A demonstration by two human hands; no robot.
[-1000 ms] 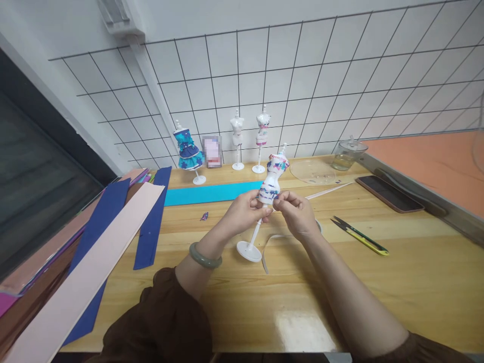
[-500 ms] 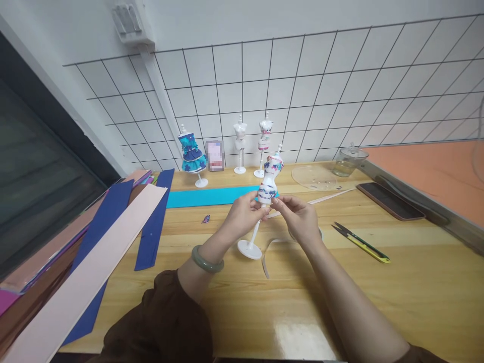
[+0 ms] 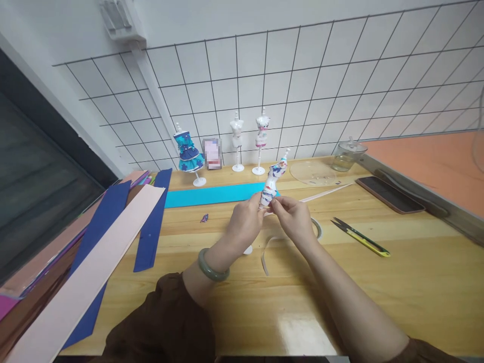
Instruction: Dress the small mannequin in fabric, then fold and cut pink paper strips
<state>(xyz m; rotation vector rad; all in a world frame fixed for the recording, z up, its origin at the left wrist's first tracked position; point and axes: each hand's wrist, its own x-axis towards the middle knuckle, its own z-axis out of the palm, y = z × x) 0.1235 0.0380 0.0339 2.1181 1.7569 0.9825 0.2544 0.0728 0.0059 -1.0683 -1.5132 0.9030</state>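
Note:
A small white mannequin [image 3: 270, 184] with colourful patches at its chest and hips is held up over the wooden table [image 3: 287, 312], its top leaning right. My left hand [image 3: 247, 219] is closed round its lower end and hides most of the stand; part of the round base shows below the wrist. My right hand [image 3: 295, 217] is pinched at the mannequin's lower right edge; whatever lies between its fingertips is too small to make out. A roll of tape [image 3: 318, 228] lies partly behind my right wrist, and a thin strip [image 3: 264, 254] curls on the table.
Behind stand a mannequin in a blue dress [image 3: 189, 154] and two white mannequins [image 3: 237, 133]. A turquoise strip [image 3: 204, 195] lies before them. Pink and blue strips [image 3: 94, 262] are at left. Yellow snips [image 3: 363, 238], a phone [image 3: 389, 194] and a glass jar [image 3: 348, 155] are at right.
The held mannequin has tilted further to the right. My left hand has turned and now covers more of its stand. The view has shifted slightly.

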